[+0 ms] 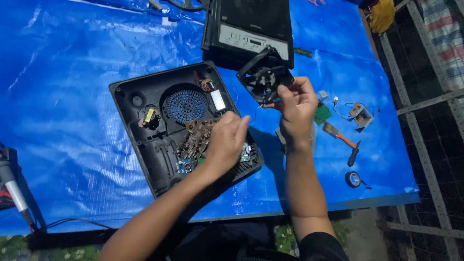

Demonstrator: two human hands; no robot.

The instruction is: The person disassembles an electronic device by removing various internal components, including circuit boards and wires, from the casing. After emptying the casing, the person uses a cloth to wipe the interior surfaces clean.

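2 hands | left pinching thin wire | right fingers gripping 1 black fan | 1 opened cooker base

Lighting: cool, bright overhead source, dimmer toward the frame's edges. Glare: white sheen on the wrinkled blue tarp, strongest upper left. Shadows: soft, falling beneath the forearms. Focus: moderately sharp centre; slight motion softness on fingers; mild wide-angle bending at borders.

Black square cooling fan tilted, lifted above blue tarp.
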